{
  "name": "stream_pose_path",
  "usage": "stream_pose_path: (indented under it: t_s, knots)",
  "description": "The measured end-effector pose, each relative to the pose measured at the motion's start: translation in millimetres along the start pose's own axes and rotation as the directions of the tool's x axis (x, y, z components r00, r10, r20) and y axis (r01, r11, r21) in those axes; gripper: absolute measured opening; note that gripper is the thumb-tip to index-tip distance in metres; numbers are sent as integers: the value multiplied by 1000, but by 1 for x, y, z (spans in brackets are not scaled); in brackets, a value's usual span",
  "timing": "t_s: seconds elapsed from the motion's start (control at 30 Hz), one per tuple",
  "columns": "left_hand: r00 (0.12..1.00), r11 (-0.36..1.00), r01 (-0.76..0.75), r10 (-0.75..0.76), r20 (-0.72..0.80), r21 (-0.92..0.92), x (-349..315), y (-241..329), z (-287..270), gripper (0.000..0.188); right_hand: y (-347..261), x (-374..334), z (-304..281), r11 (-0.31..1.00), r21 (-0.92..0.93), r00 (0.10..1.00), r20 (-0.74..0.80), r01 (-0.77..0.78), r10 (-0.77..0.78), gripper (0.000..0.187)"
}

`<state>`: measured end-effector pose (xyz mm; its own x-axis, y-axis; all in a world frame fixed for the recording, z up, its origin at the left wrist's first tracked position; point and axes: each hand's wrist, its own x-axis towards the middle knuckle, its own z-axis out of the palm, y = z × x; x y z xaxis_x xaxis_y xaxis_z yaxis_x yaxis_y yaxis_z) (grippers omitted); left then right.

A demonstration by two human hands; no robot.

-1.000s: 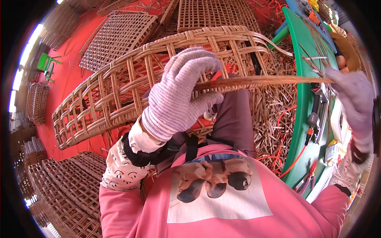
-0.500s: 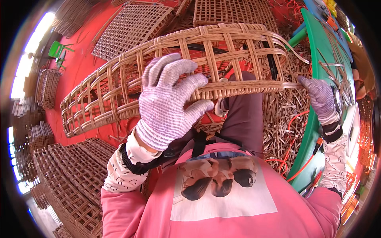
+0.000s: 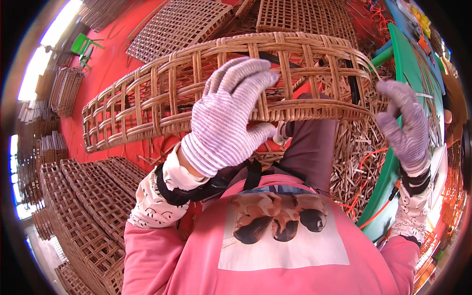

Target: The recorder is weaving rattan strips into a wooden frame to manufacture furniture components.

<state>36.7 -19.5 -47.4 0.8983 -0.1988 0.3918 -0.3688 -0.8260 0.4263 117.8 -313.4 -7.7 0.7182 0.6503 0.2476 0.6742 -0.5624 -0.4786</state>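
Note:
A long brown woven wicker frame (image 3: 162,93) with an open lattice and dark bars inside lies across in front of me, above my knees. My left hand (image 3: 228,115), in a striped pale glove, rests over its near side with the fingers curved and the thumb apart; it does not close round the rim. Beyond the frame's right end is my gloved right hand (image 3: 405,125), its fingers and thumb spread with a gap between them. A loose strand (image 3: 372,68) at that end reaches close to the right fingertips; whether they touch is unclear.
Stacked woven panels (image 3: 83,201) stand at my lower left, and more lattice panels (image 3: 179,27) lie on the red floor (image 3: 110,59) ahead. Cut strips (image 3: 351,162) litter the ground by my leg. A green table (image 3: 405,64) with orange cords (image 3: 366,162) is at my right.
My right hand has let go of the strand at the frame's edge, spread its fingers and moved slightly up. My left hand has shifted right along the frame.

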Motion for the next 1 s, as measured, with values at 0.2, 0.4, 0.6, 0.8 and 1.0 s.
stream_pose_path:
  t_s: [0.2,0.4,0.6,0.8,1.0]
  knots:
    - [992,990,62,-49,-112,124,-29,-14,-13,58,-31,37,49,949,-6,947,57,315,-315,36]
    - [968,968,124,-70,-240,217,-45,-24,-11,48,-37,49,74,977,49,975,69,207,-210,31]
    - [931,952,193,-102,-350,237,-48,-28,-9,47,-32,52,80,988,85,987,76,132,-139,26]
    - [889,980,147,-70,-452,137,-46,-38,-1,34,-33,54,75,989,12,984,101,150,-150,24]
    - [865,988,151,-113,-488,39,-42,-41,-3,34,-25,67,75,966,14,965,43,259,-259,28]
